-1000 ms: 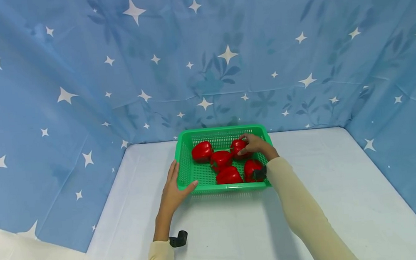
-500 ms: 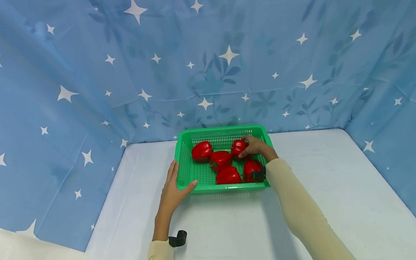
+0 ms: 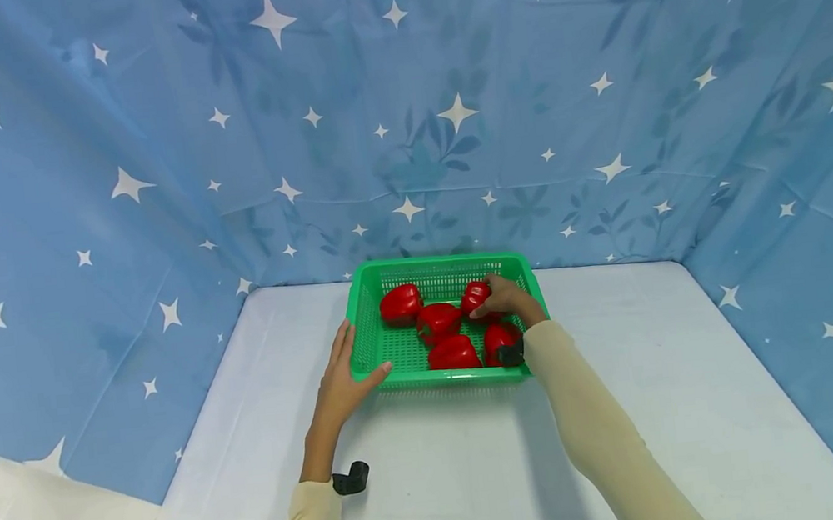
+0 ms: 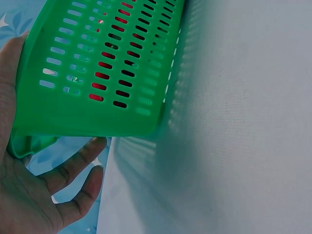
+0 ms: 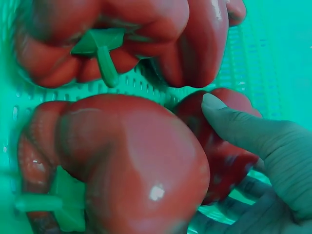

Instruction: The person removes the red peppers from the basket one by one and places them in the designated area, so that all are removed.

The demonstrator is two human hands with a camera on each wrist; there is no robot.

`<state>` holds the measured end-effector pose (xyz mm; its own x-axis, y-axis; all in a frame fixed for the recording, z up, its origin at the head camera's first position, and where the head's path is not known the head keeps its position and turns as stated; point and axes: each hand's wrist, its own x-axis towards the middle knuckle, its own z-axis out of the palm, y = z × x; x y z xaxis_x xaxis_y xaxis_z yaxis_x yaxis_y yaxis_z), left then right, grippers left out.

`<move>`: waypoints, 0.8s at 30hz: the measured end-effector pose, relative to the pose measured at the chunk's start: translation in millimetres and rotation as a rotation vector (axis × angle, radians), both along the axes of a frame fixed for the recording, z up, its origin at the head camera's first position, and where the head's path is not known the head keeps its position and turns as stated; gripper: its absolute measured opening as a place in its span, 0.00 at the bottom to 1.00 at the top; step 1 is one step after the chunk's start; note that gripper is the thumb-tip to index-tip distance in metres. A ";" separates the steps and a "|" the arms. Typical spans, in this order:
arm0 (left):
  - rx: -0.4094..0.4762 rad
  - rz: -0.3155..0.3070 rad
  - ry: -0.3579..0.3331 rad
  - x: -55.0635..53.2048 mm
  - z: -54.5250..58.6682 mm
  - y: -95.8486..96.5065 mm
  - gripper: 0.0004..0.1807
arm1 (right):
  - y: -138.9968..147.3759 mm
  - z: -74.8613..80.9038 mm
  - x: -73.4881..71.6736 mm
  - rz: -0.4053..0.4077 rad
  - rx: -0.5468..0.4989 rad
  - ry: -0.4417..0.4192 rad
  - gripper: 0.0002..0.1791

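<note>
Several glossy red bell peppers lie in a green plastic basket (image 3: pixel 435 378) on the white table. My right hand (image 3: pixel 505 297) reaches in over the right rim and grips the bell pepper (image 3: pixel 475 297) at the back right. In the right wrist view, thumb and fingers close around that bell pepper (image 5: pixel 229 146), partly hidden behind a nearer bell pepper (image 5: pixel 146 161) with a green stem. My left hand (image 3: pixel 341 387) lies at the basket's front left corner, thumb along the front rim. The left wrist view shows its fingers (image 4: pixel 78 165) spread, extended beside the basket wall (image 4: pixel 73 117).
Other bell peppers sit at the back left (image 3: pixel 401 304), middle (image 3: pixel 438 322), front (image 3: pixel 453 353) and front right (image 3: pixel 501 342) of the basket. A blue starry curtain (image 3: pixel 404 127) hangs close behind it. White tabletop (image 3: pixel 623 374) extends to either side.
The right hand stays on the back right bell pepper, its fingers moved slightly further around it. The whole scene drifts slightly left in the head view. The left hand keeps its place at the basket.
</note>
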<state>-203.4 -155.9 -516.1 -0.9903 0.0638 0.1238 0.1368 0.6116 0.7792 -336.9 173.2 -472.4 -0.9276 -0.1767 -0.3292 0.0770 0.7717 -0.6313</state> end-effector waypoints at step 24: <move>-0.005 0.004 0.004 0.9 0.5 0.0 0.54 | 3.3 6.4 9.0 -0.097 -0.090 0.022 0.46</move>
<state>-202.5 -155.9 -515.6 -0.9900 0.0605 0.1277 0.1377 0.6164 0.7753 -327.9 176.6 -466.0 -0.9485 -0.1136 -0.2958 0.1343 0.7013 -0.7001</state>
